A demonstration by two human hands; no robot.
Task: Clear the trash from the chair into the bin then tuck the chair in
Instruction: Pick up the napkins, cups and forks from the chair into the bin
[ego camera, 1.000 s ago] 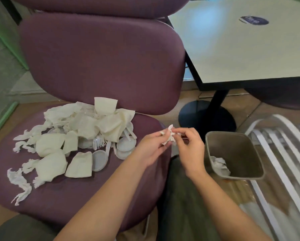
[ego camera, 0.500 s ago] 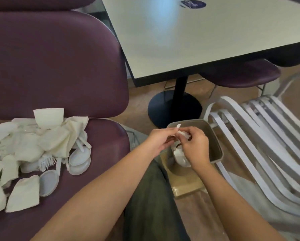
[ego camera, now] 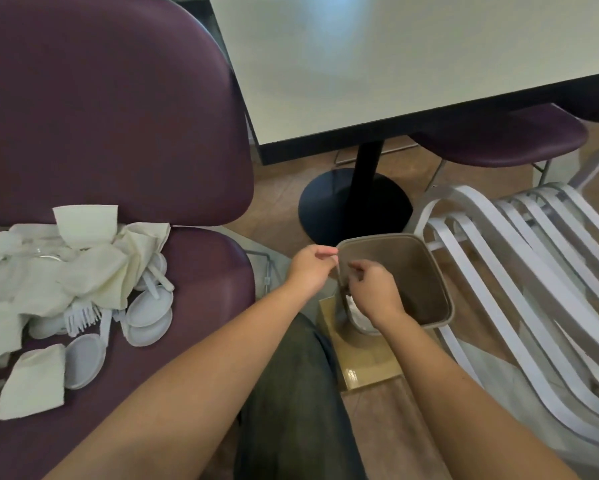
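The purple chair (ego camera: 201, 306) at left carries a heap of trash (ego camera: 73, 285): crumpled napkins, white plastic lids, a plastic fork and spoons. A brown bin (ego camera: 429, 271) stands on the floor to the chair's right, with white paper (ego camera: 355, 308) lying inside it. My left hand (ego camera: 308, 268) is at the bin's left rim, fingers pinched together with nothing visible in them. My right hand (ego camera: 374, 292) hovers over the bin's left side, fingers curled downward. I cannot see whether it holds anything.
A white table (ego camera: 395, 64) on a black pedestal base (ego camera: 353, 202) stands behind the bin. Another purple seat (ego camera: 499, 140) sits under the table at right. White slatted chairs (ego camera: 533, 271) crowd the bin's right side. My knee (ego camera: 291, 393) is between chair and bin.
Both hands carried a small crumpled paper from over the chair's edge to the bin. The paper no longer shows between my fingers. My view swung right.
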